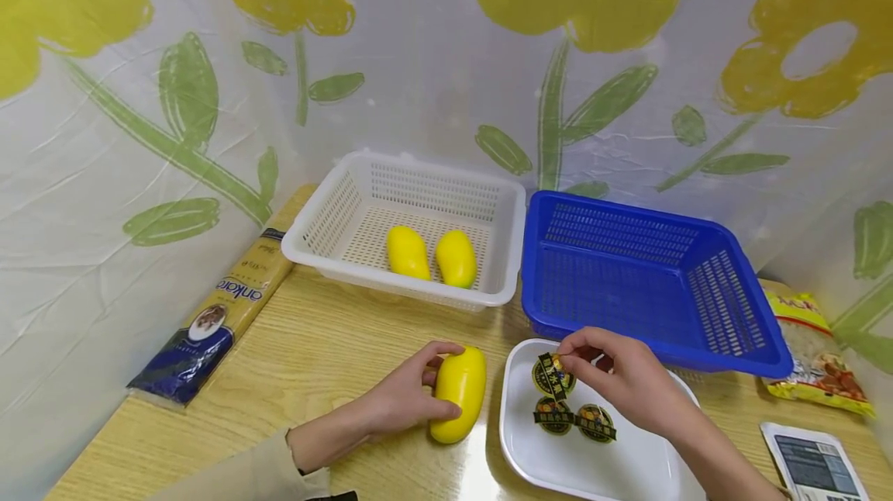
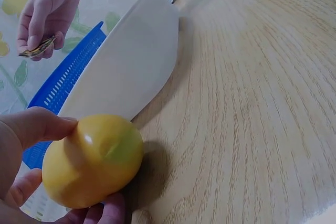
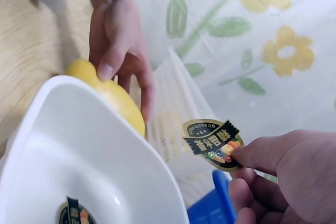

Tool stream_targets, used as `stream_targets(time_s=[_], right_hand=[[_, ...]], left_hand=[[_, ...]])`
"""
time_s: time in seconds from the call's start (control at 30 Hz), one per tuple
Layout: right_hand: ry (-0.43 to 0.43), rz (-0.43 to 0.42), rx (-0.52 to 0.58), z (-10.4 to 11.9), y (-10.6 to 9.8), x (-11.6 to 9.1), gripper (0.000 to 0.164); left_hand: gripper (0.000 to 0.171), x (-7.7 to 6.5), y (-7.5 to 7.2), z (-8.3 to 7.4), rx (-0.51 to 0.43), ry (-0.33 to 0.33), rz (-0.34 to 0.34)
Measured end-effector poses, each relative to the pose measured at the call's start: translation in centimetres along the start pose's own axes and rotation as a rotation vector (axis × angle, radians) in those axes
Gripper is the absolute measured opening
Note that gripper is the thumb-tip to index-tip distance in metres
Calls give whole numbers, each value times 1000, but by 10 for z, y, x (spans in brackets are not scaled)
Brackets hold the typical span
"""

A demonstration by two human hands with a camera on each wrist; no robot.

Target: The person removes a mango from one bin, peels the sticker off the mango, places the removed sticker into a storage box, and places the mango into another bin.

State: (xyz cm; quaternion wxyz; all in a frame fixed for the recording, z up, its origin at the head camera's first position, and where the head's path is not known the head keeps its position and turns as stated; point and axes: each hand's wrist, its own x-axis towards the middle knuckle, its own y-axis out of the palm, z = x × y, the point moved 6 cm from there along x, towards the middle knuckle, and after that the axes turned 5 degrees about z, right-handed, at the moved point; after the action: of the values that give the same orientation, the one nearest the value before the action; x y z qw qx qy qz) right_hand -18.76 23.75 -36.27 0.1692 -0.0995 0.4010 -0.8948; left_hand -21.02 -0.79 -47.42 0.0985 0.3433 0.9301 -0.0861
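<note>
A yellow mango point(image 1: 462, 392) lies on the wooden table, and my left hand point(image 1: 405, 396) grips it between thumb and fingers. The left wrist view shows a greenish patch on one end of this mango point(image 2: 100, 161). Over the white tray point(image 1: 628, 470), my right hand point(image 1: 631, 377) pinches a round black-and-gold sticker point(image 3: 212, 144) by its edge between thumb and finger. Printed fruit and a black banner with characters show on it. More such stickers point(image 1: 595, 423) lie in the tray, partly overlapped in the head view by the held one.
Behind stands a white basket point(image 1: 405, 284) with two mangoes point(image 1: 456, 259) inside. A blue basket point(image 1: 607, 284) adjoins it on the right. A pasta packet point(image 1: 209, 323) lies left; a yellow food bag point(image 1: 816, 354) and a small white-and-dark packet point(image 1: 815, 464) lie right.
</note>
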Motion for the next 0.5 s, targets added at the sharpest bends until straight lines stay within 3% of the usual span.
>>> stream_targets(time_s=[0.27, 0.5], right_hand=[[32, -34, 9, -17, -3, -14, 9], [-3, -66, -31, -26, -7, -24, 20]], left_hand=[[71, 0, 1, -2, 39, 12, 3], [72, 0, 0, -3, 95, 20, 7]])
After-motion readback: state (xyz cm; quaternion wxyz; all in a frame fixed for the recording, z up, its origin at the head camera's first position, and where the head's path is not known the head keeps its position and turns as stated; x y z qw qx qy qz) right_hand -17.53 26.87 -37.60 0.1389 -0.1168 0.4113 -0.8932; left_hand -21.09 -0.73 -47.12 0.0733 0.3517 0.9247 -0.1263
